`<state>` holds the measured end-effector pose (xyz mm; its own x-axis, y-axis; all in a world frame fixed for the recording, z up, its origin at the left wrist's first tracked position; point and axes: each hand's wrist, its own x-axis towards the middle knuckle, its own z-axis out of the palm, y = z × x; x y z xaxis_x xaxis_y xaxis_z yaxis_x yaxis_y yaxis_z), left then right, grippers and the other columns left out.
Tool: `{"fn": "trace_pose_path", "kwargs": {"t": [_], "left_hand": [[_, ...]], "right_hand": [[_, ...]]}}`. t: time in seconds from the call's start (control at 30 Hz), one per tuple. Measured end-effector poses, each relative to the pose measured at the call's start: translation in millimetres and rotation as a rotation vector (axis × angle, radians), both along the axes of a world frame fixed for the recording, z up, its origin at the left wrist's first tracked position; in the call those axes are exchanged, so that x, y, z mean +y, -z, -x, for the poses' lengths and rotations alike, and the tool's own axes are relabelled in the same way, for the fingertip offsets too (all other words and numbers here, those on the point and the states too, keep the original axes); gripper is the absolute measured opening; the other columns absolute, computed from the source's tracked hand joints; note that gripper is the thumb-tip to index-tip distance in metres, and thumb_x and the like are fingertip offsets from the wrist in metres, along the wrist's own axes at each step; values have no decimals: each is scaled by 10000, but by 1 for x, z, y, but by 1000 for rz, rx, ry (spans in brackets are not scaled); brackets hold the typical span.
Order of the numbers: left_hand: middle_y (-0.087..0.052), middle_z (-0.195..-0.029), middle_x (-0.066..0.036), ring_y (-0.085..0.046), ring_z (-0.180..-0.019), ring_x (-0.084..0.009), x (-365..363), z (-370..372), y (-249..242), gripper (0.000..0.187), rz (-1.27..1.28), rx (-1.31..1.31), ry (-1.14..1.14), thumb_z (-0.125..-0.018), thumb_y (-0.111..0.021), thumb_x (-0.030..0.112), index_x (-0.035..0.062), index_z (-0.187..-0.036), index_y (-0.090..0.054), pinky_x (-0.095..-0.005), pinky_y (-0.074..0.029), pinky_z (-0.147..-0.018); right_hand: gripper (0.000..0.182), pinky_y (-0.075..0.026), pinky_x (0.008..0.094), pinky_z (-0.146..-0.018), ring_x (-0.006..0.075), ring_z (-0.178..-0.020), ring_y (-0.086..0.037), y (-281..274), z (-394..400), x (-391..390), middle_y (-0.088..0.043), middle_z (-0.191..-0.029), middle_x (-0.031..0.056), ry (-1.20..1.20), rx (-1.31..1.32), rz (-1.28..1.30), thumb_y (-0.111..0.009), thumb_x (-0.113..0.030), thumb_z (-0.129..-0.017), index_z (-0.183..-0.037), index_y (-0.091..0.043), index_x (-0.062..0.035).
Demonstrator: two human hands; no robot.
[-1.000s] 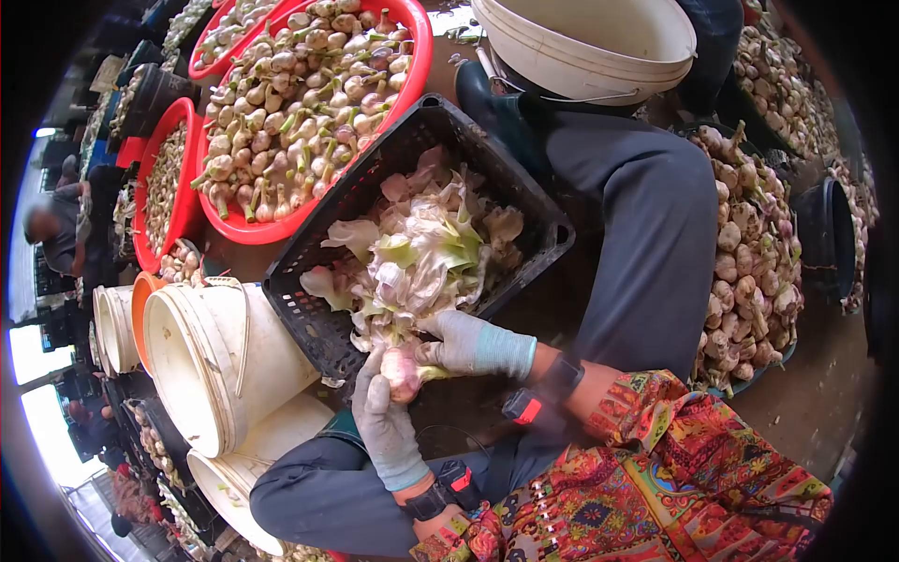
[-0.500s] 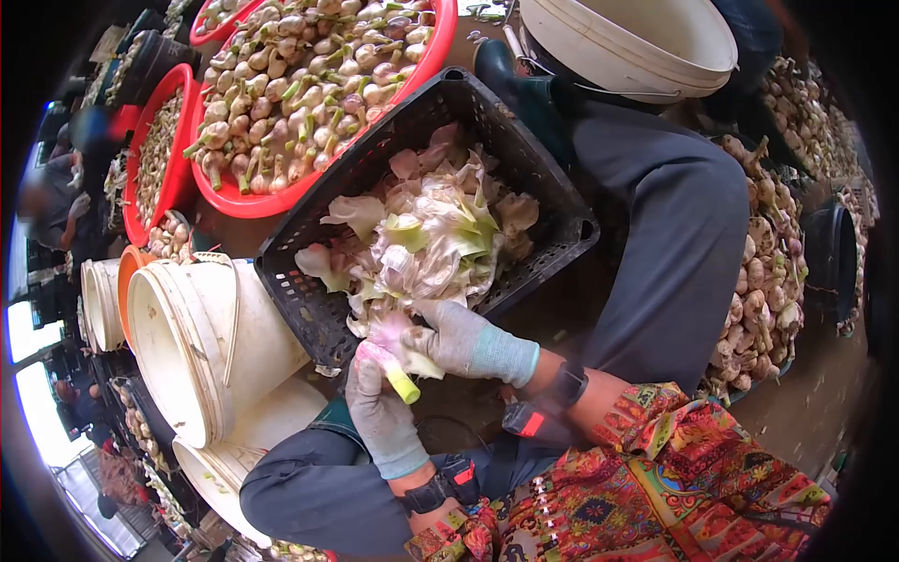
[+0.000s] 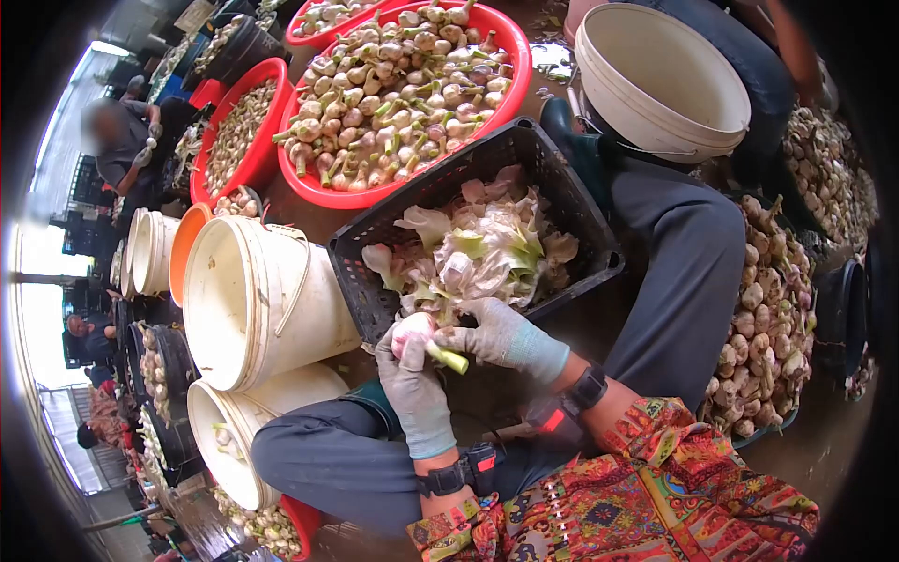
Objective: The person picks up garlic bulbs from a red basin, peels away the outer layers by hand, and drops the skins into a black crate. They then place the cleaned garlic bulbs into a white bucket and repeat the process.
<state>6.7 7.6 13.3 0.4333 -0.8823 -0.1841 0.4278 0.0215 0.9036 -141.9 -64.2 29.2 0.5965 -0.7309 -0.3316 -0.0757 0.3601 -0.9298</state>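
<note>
A garlic bulb [image 3: 413,334] with pinkish-white skin and a short green stem is held over the near edge of a black plastic crate. My left hand [image 3: 413,393], in a grey glove, is closed round the bulb from the near left. From the right, my gloved right hand [image 3: 506,335] has its fingers pinched together against the bulb beside the stem; whether loose skin is between them is hard to make out. The black crate [image 3: 599,265] lies just beyond both hands. Inside it is a heap of papery garlic peelings [image 3: 482,248].
A large red tub [image 3: 351,197] full of garlic bulbs stands beyond the crate. White buckets [image 3: 272,300] lie on their sides at the left. Another white bucket [image 3: 655,80] stands at the upper right. Garlic is piled [image 3: 763,328] right of my knee. Other people are nearby.
My view has swung left, so things appear shifted right. The bulb has turned, its stem now pointing right, and its loosened pink skin no longer hangs spread beside it. Both hands remain at the bulb.
</note>
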Motion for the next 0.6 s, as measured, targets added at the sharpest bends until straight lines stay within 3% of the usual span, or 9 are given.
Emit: {"fn": "trace_pose_path", "kwargs": {"t": [0.07, 0.13, 0.17, 0.23, 0.33, 0.43, 0.5, 0.53, 0.6], "left_hand": [[-584, -1057, -104, -574, -963, -182, 0, 3, 1, 330, -4, -58, -42, -866, -654, 110, 9, -1146, -512, -320, -472, -884], [-584, -1056, -104, -575, -962, -184, 0, 2, 5, 317, -18, -51, -30, -870, -653, 113, 11, -1138, -519, -318, -472, -884], [-584, -1071, -104, -578, -972, -192, 0, -2, 9, 320, 37, 53, 14, -872, -655, 131, 11, -1139, -527, -326, -472, -899], [-585, -1086, -103, -580, -982, -201, -2, -3, 18, 323, 85, 154, 60, -875, -658, 148, 10, -1140, -535, -335, -472, -914], [-599, -1100, -139, -567, -1053, -270, -4, -1, 23, 429, 17, 408, -119, -909, -598, 315, -29, -1155, -524, -426, -457, -972], [-600, -1091, -132, -574, -1031, -247, -9, 5, 7, 391, 40, 378, -71, -927, -575, 307, -21, -1135, -535, -396, -466, -957], [-600, -1052, -85, -576, -966, -178, -10, 8, 8, 289, 22, 259, -97, -956, -543, 255, 8, -1105, -558, -314, -469, -906], [-597, -1047, -68, -569, -969, -157, -9, 7, 11, 244, 27, 119, -101, -954, -547, 210, 16, -1101, -564, -296, -459, -902], [-590, -1101, -49, -562, -983, -134, -13, 8, 11, 254, 35, 103, -58, -915, -607, 148, 42, -1141, -557, -274, -460, -871]], "right_hand": [[342, -482, 364, -749, 292, -781, -615, 5, -5, 1, -634, -826, 189, -4, 63, -139, -647, -293, -848, -1016, -612, 4], [276, -490, 393, -717, 344, -767, -627, 17, -7, 4, -638, -824, 207, 62, 84, 164, -633, -202, -832, -1019, -606, -1], [148, -478, 370, -589, 282, -614, -604, 42, -16, 10, -612, -709, 154, 260, 186, 550, -611, -128, -847, -944, -583, -21], [120, -478, 438, -655, 388, -719, -601, 39, -13, -3, -607, -766, 207, 286, 333, 427, -585, -103, -838, -921, -567, -19], [98, -476, 460, -677, 413, -772, -596, 66, -8, -22, -610, -798, 223, 442, 600, 535, -560, -85, -837, -905, -559, -14], [300, -493, 417, -721, 351, -778, -633, 70, 0, -28, -639, -870, 219, 519, 150, 398, -641, -146, -806, -1059, -588, 7], [347, -486, 335, -751, 193, -803, -599, 39, 3, -21, -635, -905, 90, 275, -212, -187, -648, -238, -864, -1115, -584, -7], [326, -470, 260, -647, 100, -732, -554, 42, -3, -15, -604, -868, 31, 237, -189, -152, -643, -236, -873, -1104, -585, -12], [311, -433, 223, -586, 70, -669, -515, 17, -13, -7, -601, -828, 9, 183, -119, -106, -643, -179, -851, -1093, -573, 3]]}}
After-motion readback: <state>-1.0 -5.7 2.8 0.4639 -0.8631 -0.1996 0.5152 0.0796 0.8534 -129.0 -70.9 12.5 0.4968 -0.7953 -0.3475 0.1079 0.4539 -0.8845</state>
